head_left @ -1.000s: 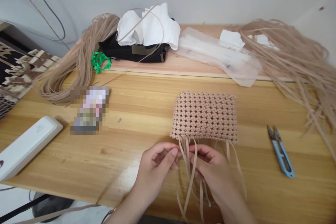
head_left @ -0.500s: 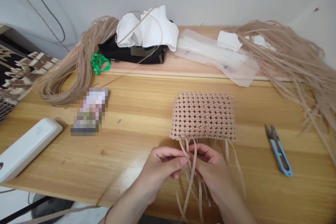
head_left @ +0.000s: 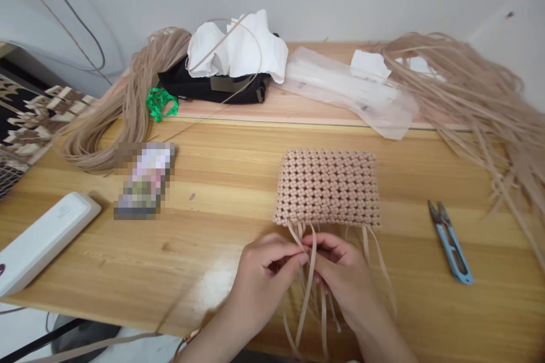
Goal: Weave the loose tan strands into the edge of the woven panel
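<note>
A woven tan panel of knotted strips lies on the table, with loose flat strips hanging from its near edge. Just below its near left corner, my left hand pinches a strip between thumb and index finger. My right hand meets it there, fingers closed on the strips too; its fingertips are partly hidden behind them. More loose strips trail from the panel's near right corner, outside both hands. To the right lie blue-handled thread snips, jaws apart.
Bundles of tan strips lie at the back left and right. Between them are a black pouch under white paper, green netting and a plastic bag. A white device and a pixelated object sit left.
My left hand has turned slightly, its fingers curling in more as its fingertips come closer to my right hand. The panel stays nearly where it was.
</note>
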Motion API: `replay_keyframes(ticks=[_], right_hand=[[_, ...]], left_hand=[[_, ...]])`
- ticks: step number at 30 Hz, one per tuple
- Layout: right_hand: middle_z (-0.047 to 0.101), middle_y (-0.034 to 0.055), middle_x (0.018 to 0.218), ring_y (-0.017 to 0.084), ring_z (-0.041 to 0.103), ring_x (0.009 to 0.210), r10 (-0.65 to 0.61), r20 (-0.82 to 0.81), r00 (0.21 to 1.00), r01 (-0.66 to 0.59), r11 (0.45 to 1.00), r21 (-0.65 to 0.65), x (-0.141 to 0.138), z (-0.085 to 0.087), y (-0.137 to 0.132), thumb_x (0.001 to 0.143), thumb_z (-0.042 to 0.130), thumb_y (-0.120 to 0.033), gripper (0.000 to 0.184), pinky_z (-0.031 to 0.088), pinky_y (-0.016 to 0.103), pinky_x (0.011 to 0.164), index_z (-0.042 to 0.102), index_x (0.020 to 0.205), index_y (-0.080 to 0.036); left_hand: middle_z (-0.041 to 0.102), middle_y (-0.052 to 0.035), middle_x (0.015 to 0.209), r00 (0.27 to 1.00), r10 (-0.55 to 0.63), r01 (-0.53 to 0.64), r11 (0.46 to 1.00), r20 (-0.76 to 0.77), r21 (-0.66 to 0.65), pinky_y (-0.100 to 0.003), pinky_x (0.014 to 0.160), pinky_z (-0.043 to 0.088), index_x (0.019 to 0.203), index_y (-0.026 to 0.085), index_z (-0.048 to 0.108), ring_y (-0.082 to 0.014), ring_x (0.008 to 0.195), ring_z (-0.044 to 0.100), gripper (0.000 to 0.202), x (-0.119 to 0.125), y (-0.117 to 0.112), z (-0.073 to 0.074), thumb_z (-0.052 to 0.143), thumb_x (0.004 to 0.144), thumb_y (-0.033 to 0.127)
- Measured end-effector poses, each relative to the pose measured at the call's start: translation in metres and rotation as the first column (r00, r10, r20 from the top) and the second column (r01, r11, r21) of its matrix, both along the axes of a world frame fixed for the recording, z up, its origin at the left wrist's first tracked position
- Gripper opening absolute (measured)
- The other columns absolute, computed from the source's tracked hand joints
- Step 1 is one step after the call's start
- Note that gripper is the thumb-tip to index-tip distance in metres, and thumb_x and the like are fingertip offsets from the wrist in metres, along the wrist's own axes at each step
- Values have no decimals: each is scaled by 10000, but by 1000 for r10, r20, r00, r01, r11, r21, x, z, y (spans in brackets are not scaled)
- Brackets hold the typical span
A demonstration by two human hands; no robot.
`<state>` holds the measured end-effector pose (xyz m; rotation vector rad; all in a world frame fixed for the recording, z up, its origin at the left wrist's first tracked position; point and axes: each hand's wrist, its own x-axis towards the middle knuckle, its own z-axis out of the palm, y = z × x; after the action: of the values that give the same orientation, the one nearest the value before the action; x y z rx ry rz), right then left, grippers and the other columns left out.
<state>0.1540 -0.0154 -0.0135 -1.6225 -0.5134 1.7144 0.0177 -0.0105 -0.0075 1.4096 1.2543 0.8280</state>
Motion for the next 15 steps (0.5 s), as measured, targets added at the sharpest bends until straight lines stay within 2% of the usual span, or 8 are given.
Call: replay_keyframes(ticks=[6, 11, 15], right_hand=[[534, -54, 497, 56, 418, 388, 49, -33, 998, -48, 998, 46, 3, 0, 1, 561, 747, -245, 205, 279, 146, 341, 643, 719, -166], [524, -42, 495, 60, 393, 378, 54, -37, 998, -52, 997, 63, 5, 3, -1, 647, 695, -386, 251, 282, 164, 346, 656, 764, -167], [529, -41, 499, 52, 371, 375, 31, -58, 998, -27, 997, 69, 4, 4, 0, 578, 753, -375, 286, 290, 164, 349, 660, 742, -159]], left_hand=[[614, -42, 680, 999, 14, -13, 999, -41, 31, -237, 556, 444, 770, 181, 710, -138, 623, 574, 91, 0, 1, -2, 627, 731, 186], [609, -44, 696, 995, 23, -24, 1000, -97, -11, -241, 563, 441, 740, 175, 693, -144, 632, 568, 72, 2, 3, -4, 639, 725, 221], [596, -37, 696, 990, 21, -15, 999, -142, 43, -226, 553, 425, 704, 170, 664, -137, 629, 556, 37, 4, 5, -4, 638, 717, 193]])
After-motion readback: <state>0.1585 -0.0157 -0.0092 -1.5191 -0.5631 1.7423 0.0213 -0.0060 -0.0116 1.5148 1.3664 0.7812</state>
